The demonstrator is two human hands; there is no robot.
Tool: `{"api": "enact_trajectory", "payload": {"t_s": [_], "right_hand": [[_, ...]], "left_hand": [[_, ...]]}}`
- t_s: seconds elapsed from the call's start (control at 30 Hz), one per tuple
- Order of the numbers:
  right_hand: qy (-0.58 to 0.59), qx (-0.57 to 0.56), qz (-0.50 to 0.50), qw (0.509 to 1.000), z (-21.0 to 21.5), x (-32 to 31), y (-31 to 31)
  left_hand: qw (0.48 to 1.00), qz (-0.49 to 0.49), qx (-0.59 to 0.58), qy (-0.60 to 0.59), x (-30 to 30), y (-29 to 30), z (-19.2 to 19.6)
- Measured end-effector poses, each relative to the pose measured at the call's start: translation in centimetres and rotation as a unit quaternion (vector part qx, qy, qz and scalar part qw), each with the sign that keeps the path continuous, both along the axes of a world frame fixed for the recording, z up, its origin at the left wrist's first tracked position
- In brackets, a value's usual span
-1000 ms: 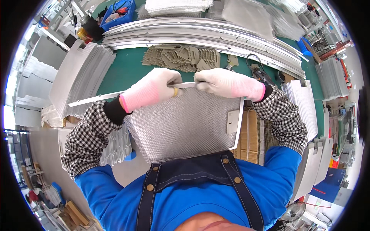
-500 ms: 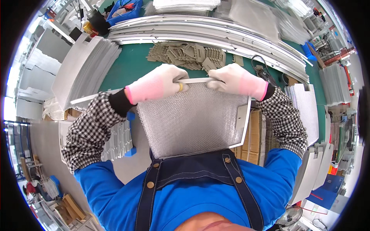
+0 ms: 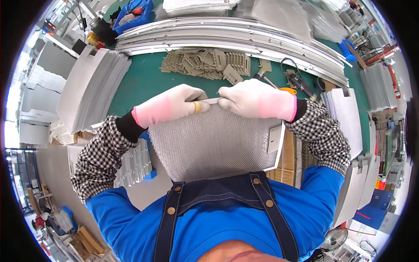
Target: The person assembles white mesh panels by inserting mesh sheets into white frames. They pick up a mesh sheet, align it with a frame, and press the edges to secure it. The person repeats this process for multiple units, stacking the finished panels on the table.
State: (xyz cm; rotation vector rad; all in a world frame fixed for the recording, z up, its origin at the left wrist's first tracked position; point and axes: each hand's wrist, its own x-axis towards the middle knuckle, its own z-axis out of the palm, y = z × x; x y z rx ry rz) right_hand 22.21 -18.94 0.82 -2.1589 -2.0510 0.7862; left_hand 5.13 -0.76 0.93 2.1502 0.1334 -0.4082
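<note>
A silver metal-mesh panel [image 3: 209, 146] lies tilted in front of my chest, its near edge against my apron. A thin white edging strip [image 3: 213, 101] runs along its far edge, and a white frame edge [image 3: 279, 150] follows its right side. My left hand [image 3: 174, 105], in a white and pink glove, is closed on the far edge left of the middle. Close beside it, my right hand [image 3: 257, 100] grips the same edge. The fingertips of both hands are partly hidden. A small pale plate [image 3: 274, 139] sits on the panel's right side.
Grey-beige clips [image 3: 205, 63] lie piled on the green table [image 3: 142, 78]. Behind them run long white metal strips [image 3: 183, 39]. A hammer [image 3: 264, 75] and a power tool [image 3: 301, 83] lie near my right hand. Mesh panels stand stacked left [image 3: 94, 89] and right [image 3: 342, 115].
My right hand has shifted left along the panel's far edge, nearer my left hand. The panel has tilted slightly, its left corner lower. The hammer beyond my right hand has come into sight.
</note>
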Motion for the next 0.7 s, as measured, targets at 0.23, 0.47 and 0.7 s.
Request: {"api": "enact_trajectory", "payload": {"t_s": [0.23, 0.47, 0.7], "right_hand": [[0.011, 0.061, 0.036, 0.997, -2.3, 1.7, 1.1], [-0.048, 0.131, 0.043, 0.989, -3.4, -0.3, 2.3], [0.125, 0.047, -0.014, 0.991, -1.8, -1.9, 4.3]], "left_hand": [[0.985, 0.020, 0.166, -0.047, -2.1, 1.4, -0.1], [0.993, 0.044, 0.106, -0.039, -2.2, 1.9, -1.5], [0.973, 0.096, 0.172, -0.123, -3.3, 1.2, -2.1]]}}
